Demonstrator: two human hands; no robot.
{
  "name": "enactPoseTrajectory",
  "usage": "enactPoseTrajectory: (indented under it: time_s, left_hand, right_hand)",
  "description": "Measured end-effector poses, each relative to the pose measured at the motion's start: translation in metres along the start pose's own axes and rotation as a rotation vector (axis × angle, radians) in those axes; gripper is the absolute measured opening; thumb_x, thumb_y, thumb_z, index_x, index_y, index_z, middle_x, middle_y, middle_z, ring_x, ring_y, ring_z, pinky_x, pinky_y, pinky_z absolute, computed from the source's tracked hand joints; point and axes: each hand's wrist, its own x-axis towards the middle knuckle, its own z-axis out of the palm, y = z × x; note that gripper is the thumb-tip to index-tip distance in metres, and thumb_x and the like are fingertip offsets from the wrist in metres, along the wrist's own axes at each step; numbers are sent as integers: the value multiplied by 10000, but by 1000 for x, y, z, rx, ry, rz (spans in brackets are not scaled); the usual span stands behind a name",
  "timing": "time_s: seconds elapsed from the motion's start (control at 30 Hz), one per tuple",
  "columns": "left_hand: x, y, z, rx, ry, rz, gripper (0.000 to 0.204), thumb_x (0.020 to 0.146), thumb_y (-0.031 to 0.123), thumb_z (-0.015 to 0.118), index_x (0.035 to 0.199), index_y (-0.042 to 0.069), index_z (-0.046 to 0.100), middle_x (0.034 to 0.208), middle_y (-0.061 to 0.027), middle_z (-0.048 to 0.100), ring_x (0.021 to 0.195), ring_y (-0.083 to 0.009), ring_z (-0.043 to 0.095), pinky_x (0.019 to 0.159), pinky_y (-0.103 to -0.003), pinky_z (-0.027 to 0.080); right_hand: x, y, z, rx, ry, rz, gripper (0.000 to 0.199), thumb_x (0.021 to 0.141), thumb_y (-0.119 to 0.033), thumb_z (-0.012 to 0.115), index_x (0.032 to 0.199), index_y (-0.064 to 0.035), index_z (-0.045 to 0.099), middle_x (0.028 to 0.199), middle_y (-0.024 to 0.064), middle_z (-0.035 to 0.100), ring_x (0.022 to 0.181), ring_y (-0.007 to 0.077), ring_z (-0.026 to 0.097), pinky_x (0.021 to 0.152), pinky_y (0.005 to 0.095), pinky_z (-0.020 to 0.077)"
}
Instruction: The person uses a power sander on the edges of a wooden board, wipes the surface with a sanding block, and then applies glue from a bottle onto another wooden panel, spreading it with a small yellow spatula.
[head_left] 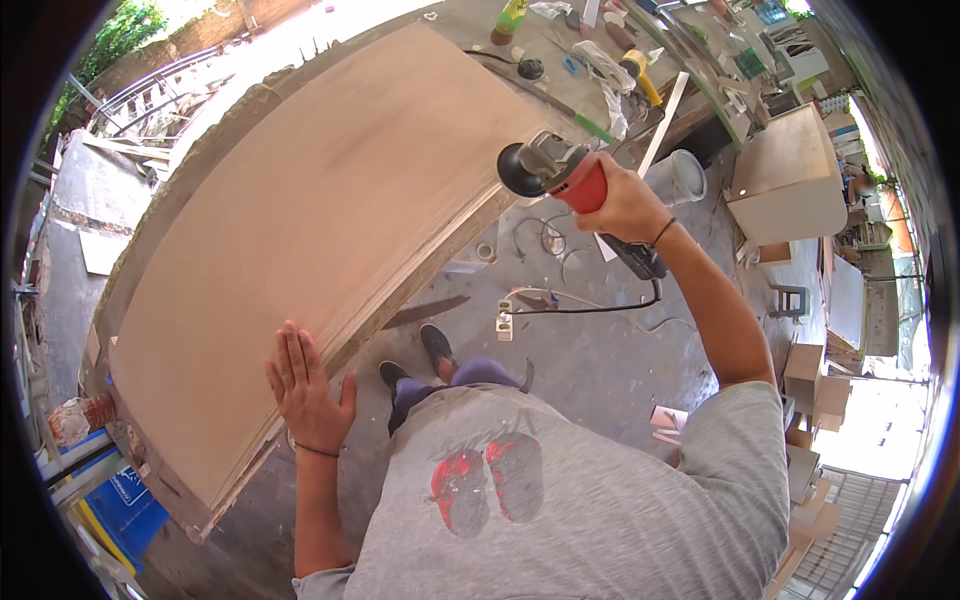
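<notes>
Red plastic covers the body of the grinder (575, 188), with small dark marking on its side, too small to make out. The right hand (628, 205) holds it, fingers wrapped round the body; its black disc (519, 170) sits left of those fingers, at the near edge of the tan board (300, 190), and I cannot tell whether they touch. White lettering shows on a blue sheet (125, 515), below and left of the left fingers. The grey shirt (600, 530), below both hands, bears a print of two red-and-dark shapes.

A bottle (510, 20) with a green and yellow label and something dark in its lower part stands beyond the right fingers, up and to the left. A pale bucket (680, 178) is just right of them; its contents are unclear.

The left hand (312, 405) lies on the board's near edge, palm down, three fingers close together and the thumb spread wide. The board stretches up and away from those fingertips.
</notes>
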Motion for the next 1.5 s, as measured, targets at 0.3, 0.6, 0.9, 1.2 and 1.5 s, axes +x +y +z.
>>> enactPoseTrajectory:
  time_s: [0.3,0.6,0.9,1.2,1.5]
  left_hand:
    - [2,0,-2,-23,25,38,810,805,410,547,1413,-11,218,1488,-168,195,1388,-299,160,1095,-488,114]
    - [0,-2,0,-30,53,26,807,792,384,566,1412,-6,226,1485,-164,208,1386,-293,171,1092,-487,125]
    - [1,-1,0,-48,72,28,759,809,372,554,1397,-13,268,1480,-152,231,1382,-281,191,1097,-464,139]
    - [-25,6,-4,-127,57,-11,722,801,310,577,1381,-22,301,1463,-154,270,1374,-284,213,1106,-450,128]
    - [-93,38,36,-371,265,-62,488,789,241,612,1208,5,529,1303,-173,486,1281,-304,389,1067,-445,248]
  right_hand:
    - [44,99,-30,365,161,160,621,545,-107,769,1111,-12,531,942,74,609,756,137,604,639,281,526]
    - [26,57,-15,205,121,96,751,508,-257,780,1151,3,493,990,161,616,873,275,620,780,341,494]
    - [28,56,-7,109,90,54,718,520,-281,761,1129,-3,502,949,180,629,877,317,622,777,366,492]
    - [9,-10,3,242,-26,0,618,554,-187,737,1087,10,493,850,125,608,683,225,624,600,327,518]
    - [-8,-42,16,108,-55,-169,613,557,-224,718,1076,8,488,899,180,616,830,319,615,741,376,486]
